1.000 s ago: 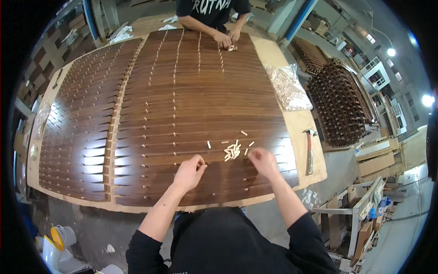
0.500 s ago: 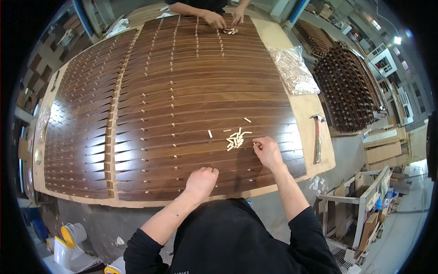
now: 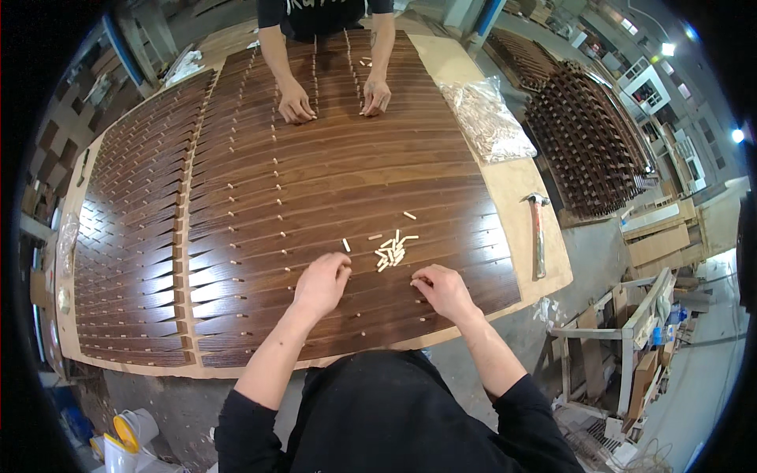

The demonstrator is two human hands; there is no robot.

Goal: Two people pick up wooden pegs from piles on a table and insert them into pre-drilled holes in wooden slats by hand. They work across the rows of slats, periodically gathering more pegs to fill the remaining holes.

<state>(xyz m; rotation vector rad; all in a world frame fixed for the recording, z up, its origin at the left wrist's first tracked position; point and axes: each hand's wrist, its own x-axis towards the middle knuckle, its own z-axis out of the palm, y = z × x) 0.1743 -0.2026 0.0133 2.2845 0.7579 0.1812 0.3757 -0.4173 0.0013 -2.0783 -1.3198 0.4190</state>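
Observation:
My left hand [image 3: 322, 282] is closed over the dark brown wooden slats [image 3: 339, 183], its fingertips pressed together; whatever they hold is hidden. To the right of it, my right hand [image 3: 446, 293] pinches a small pale wooden dowel [image 3: 414, 283] between thumb and fingers, low over the slats. A loose pile of wooden dowels [image 3: 391, 254] lies between and just beyond my hands. One stray dowel [image 3: 346, 245] rests near my left fingertips, another [image 3: 410, 215] farther off. Rows of dowels [image 3: 277, 187] stand upright in the slats to the left.
Across the table, a co-worker's two hands [image 3: 296, 105] work at the slats. A clear bag of dowels [image 3: 490, 122] and a hammer [image 3: 539, 236] lie on the pale board at the right edge. Stacked dark slats [image 3: 587, 142] stand beyond; a wooden frame [image 3: 623, 339] is at lower right.
My right hand has come left and nearer me with the dowel; my left hand has moved left and its fingers have turned inward. The co-worker's hands have reached from their pile toward the rows.

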